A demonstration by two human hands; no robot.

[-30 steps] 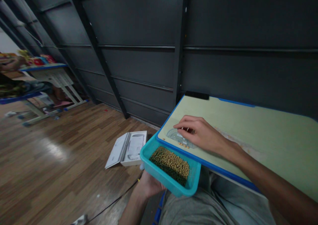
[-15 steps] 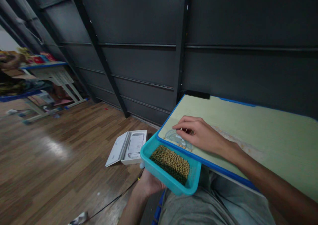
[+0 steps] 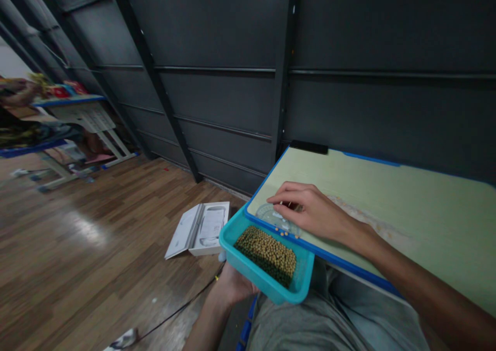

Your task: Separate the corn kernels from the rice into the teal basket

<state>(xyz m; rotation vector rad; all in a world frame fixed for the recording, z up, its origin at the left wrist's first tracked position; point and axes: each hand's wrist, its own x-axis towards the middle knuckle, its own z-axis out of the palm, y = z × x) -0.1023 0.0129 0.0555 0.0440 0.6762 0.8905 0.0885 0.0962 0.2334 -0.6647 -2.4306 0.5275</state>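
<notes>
Overall dim, muted light, source out of view; wall (image 3: pixel 209 25) paler grey left of teal tray (image 3: pixel 256 278), near black right of it; white glare on wood floor (image 3: pixel 87 234) left of tray; desktop (image 3: pixel 387 196) right of tray evenly lit, soft shadow under right hand (image 3: pixel 306 203); clear plate (image 3: pixel 267 214) just beyond tray pale with reflections, markings unreadable; beans (image 3: pixel 273 250) inside tray grainy yet separable; far desk (image 3: pixel 73 102) well left of tray smeared, soft; wide-angle stretch: beam (image 3: pixel 136 38) left of tray leans steeply, forearm (image 3: pixel 406 265) right of tray elongated

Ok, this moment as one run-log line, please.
left hand: supporting teal basket by desk | right hand: curled at clear plastic piece, contact unclear | basket: tan beans, dark-green beans | desk: loose tan beans
</notes>
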